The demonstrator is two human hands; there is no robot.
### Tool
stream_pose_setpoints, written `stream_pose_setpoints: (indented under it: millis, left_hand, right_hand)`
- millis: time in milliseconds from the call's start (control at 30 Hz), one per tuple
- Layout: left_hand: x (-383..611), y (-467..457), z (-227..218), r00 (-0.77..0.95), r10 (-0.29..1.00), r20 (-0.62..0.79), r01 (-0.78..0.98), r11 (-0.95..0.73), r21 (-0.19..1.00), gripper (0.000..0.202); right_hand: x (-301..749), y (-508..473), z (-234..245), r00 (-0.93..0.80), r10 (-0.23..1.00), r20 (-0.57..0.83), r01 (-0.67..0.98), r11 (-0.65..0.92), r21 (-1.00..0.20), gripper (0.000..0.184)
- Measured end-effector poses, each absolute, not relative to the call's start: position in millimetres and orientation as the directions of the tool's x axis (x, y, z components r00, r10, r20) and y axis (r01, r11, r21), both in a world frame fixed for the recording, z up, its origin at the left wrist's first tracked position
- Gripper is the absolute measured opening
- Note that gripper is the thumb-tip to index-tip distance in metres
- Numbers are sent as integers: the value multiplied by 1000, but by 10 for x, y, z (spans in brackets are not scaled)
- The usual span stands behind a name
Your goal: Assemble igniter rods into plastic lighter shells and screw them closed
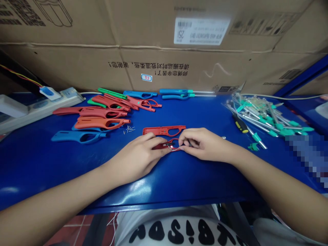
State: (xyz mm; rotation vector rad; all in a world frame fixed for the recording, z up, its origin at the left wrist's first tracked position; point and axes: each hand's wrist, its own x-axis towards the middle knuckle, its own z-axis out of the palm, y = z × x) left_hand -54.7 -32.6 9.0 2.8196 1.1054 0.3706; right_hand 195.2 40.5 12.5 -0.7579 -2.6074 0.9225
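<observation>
A red lighter casing half (175, 144) lies in front of me with its finger ring toward the right. My left hand (143, 153) is closed on its handle end, with thumb and index finger beside a thin light wire in the casing. Over the ring's right side, my right hand (201, 143) is pinched at the wire and a dark part; the fingers hide exactly what it grips. Just beyond both hands rests another red casing half (164, 130), its hollow side facing up.
Several red, orange, green and blue casings (102, 112) lie at the left, near small metal pins (128, 129) and a power strip (51, 104). Blue lighters (176, 94) sit at the back. Metal tubes with green ends (266, 116) and a screwdriver (240, 123) are at right. A cardboard box (89, 61) stands behind.
</observation>
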Motion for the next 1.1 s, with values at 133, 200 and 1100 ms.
stream_pose_setpoints:
  millis: [133,200,1100]
  left_hand:
    - [-551,-342,80,715,677,173,667,-735,121,38]
    - [-551,-363,79,729,668,150,667,-742,62,39]
    - [-555,-343,52,681,679,273,644,-734,218,28]
  right_hand:
    - [1973,396,155,-857,500,122,334,720,-609,10]
    - [1986,391,159,-864,484,138,315,734,-602,12]
    - [2035,354,248,-901,429,70,352,814,-463,7]
